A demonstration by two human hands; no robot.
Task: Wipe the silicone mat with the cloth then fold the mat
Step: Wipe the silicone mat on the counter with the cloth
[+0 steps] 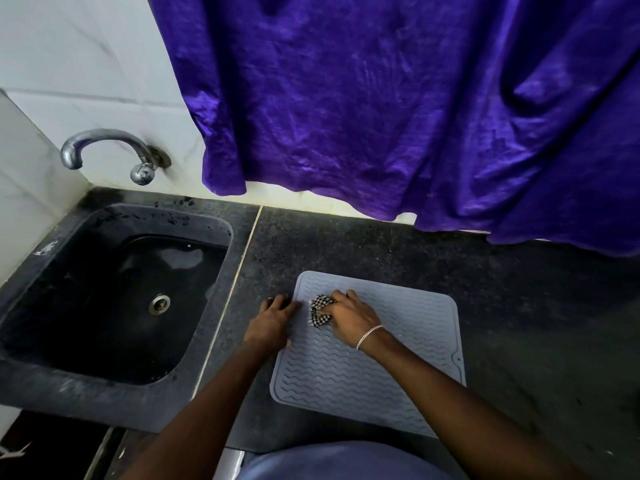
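Observation:
A grey silicone mat (398,372) with wavy ridges lies flat on the dark stone counter. My right hand (349,315) grips a bunched black-and-white checked cloth (318,311) and holds it against the mat's far left part. My left hand (272,323) rests with straight fingers on the mat's left edge and the counter beside it. A silver bracelet sits on my right wrist.
A dark stone sink (104,292) with a metal drain lies left of the mat, under a chrome tap (107,150) on the tiled wall. A purple curtain (415,109) hangs over the counter's back edge. The counter (536,323) extends to the right.

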